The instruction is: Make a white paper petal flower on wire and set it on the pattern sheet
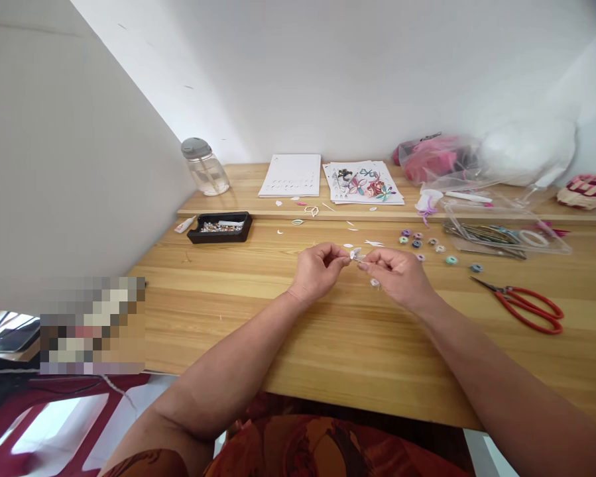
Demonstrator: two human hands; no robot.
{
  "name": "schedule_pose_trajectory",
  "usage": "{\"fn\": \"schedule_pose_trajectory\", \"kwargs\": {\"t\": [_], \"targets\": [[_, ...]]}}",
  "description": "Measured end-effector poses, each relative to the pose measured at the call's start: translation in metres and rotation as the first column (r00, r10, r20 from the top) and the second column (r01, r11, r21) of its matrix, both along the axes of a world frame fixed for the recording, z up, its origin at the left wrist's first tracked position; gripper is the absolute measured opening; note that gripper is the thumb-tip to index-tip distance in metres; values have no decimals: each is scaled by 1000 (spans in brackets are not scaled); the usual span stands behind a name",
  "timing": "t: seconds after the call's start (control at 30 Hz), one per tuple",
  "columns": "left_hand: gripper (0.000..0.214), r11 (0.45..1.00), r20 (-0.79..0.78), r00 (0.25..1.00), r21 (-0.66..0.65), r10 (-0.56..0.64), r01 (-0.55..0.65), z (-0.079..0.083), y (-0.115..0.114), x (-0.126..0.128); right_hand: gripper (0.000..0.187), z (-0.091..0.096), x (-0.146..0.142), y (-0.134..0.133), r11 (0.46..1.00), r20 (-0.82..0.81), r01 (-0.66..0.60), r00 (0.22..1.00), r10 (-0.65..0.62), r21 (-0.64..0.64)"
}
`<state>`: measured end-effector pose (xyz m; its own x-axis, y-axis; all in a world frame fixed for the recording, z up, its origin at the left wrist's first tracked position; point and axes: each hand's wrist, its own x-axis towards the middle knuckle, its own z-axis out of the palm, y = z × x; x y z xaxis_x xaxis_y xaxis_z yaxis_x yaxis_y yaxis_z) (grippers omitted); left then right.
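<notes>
My left hand [317, 271] and my right hand [400, 273] meet above the middle of the wooden table [218, 344]. Between their pinched fingertips is a small white piece [356, 254], thin like cut paper or a petal; its exact kind is too small to make out. Both hands are closed on it, one from each side. A little white spool [374, 283] lies just under my right hand. Several white leaf-shaped cutouts, one of them a jagged cutout [374, 243], are scattered beyond my fingers. Small coloured thread bobbins [416, 244] sit past my right hand.
Red-handled scissors [531, 308] lie at the right, below a clear plastic tray [559, 246] of thin sticks. At the left stand a black bead box [193, 235] and a water bottle [207, 169]. Paper sheets [292, 173] and printed flower pictures [367, 180] rest on the back ledge.
</notes>
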<state>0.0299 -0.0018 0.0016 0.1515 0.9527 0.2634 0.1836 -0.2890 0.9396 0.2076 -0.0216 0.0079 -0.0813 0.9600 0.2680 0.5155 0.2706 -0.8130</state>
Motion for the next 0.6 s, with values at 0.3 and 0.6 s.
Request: {"fn": "schedule_pose_trajectory", "kwargs": {"t": [0.3, 0.6], "targets": [[13, 952, -566, 822, 283, 67, 117, -6, -1, -3, 19, -1, -10, -15, 876, 411, -160, 910, -46, 454], [6, 974, -220, 973, 200, -63, 108, 1, -3, -2, 27, -2, 5, 6, 996, -71, 47, 996, -52, -77]]}}
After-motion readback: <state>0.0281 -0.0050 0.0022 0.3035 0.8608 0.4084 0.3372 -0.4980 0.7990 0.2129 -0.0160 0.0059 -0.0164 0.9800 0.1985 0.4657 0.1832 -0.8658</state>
